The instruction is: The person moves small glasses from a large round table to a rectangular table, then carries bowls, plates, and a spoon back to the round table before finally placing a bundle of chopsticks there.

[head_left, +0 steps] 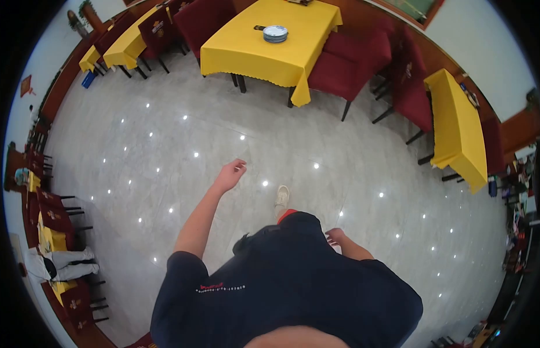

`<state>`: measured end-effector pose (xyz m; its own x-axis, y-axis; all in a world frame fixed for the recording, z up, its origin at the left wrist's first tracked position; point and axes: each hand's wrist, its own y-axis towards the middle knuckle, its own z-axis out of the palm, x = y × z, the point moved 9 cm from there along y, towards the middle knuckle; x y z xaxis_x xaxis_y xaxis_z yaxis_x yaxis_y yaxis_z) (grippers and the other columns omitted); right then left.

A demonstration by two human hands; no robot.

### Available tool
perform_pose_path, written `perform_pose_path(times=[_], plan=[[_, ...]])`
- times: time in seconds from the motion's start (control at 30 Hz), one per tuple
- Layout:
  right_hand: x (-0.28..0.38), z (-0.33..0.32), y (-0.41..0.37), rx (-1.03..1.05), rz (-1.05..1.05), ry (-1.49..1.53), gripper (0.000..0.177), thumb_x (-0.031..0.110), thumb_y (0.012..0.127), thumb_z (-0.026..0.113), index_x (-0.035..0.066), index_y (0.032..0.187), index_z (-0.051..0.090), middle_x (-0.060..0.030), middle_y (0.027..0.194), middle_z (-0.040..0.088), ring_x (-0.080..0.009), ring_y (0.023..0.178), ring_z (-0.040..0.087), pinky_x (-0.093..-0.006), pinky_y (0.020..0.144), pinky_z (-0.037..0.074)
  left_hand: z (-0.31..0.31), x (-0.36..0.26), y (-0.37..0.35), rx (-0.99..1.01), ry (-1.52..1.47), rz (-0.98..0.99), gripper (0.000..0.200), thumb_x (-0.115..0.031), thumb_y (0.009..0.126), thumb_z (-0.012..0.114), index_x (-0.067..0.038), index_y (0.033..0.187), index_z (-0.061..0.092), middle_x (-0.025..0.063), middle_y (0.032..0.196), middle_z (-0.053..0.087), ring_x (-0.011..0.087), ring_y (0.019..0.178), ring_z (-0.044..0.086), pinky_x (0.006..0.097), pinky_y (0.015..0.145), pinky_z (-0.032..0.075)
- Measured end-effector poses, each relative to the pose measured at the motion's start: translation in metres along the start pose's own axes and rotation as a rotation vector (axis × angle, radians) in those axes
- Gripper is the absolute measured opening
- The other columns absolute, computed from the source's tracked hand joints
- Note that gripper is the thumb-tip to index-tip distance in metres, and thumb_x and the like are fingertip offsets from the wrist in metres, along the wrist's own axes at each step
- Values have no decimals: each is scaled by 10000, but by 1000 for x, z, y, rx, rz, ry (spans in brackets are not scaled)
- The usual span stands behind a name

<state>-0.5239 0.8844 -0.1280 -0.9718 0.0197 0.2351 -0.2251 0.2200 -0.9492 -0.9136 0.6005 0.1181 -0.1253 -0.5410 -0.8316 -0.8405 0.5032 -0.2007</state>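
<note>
My left hand [230, 176] hangs out in front of me over the tiled floor, fingers loosely bent and a little apart. I see nothing held in it. Low at my right side, partly hidden by my dark shirt [293, 272], is my right hand [336, 234]. Its fingers are curled against a white thing [338, 248] that looks like a cloth or paper; most of it is out of sight. One light-coloured shoe [282, 196] shows below me on the floor.
Ahead stands a table with a yellow cloth [247, 52], bearing a stack of plates [275, 33]. Dark red chairs [342, 72] flank it. Another yellow-covered table [455, 127] is at right. At far left, a person in light clothing [67, 264] is by a table. The grey floor [183, 139] is shiny.
</note>
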Motion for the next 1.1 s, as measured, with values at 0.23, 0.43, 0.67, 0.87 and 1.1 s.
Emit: perform_pose_path(times=[0.23, 0.43, 0.67, 0.87, 1.1], plan=[[156, -86, 94, -67, -122, 13, 198, 242, 742, 535, 78, 853, 526, -99, 729, 558, -203, 596, 548, -331, 512, 457, 16, 175, -66, 199, 246, -522, 330, -276, 727, 514, -52, 965, 560, 160, 909, 587, 298, 882, 546, 361, 760, 427], [352, -91, 38, -121, -374, 90, 195, 218, 724, 546, 61, 840, 548, -58, 722, 566, -155, 592, 547, -304, 509, 462, 61, 255, -214, 286, 384, -16, 217, -193, 770, 467, 7, 767, 553, 169, 771, 581, 287, 646, 571, 378, 536, 445], [426, -87, 95, -4, -297, -97, 228, 243, 725, 558, 64, 865, 566, -63, 737, 572, -168, 610, 561, -305, 514, 464, 24, 357, -93, 258, 318, -489, 163, -179, 719, 493, -44, 776, 563, 150, 773, 588, 277, 718, 571, 393, 603, 450], [527, -145, 115, -99, -341, -153, 217, 264, 729, 560, 83, 847, 565, -44, 726, 570, -153, 583, 548, -300, 513, 458, -42, 268, 264, 82, 224, -533, 279, -264, 781, 409, -62, 878, 575, 163, 948, 561, 302, 910, 517, 402, 766, 426], [720, -180, 87, -268, -589, 232, 383, 369, 742, 558, 57, 962, 527, -43, 830, 536, -132, 729, 510, -298, 607, 440, -87, 51, 518, 42, -111, -227, 362, -285, 743, 524, -7, 973, 556, 157, 955, 580, 267, 919, 539, 332, 796, 412]])
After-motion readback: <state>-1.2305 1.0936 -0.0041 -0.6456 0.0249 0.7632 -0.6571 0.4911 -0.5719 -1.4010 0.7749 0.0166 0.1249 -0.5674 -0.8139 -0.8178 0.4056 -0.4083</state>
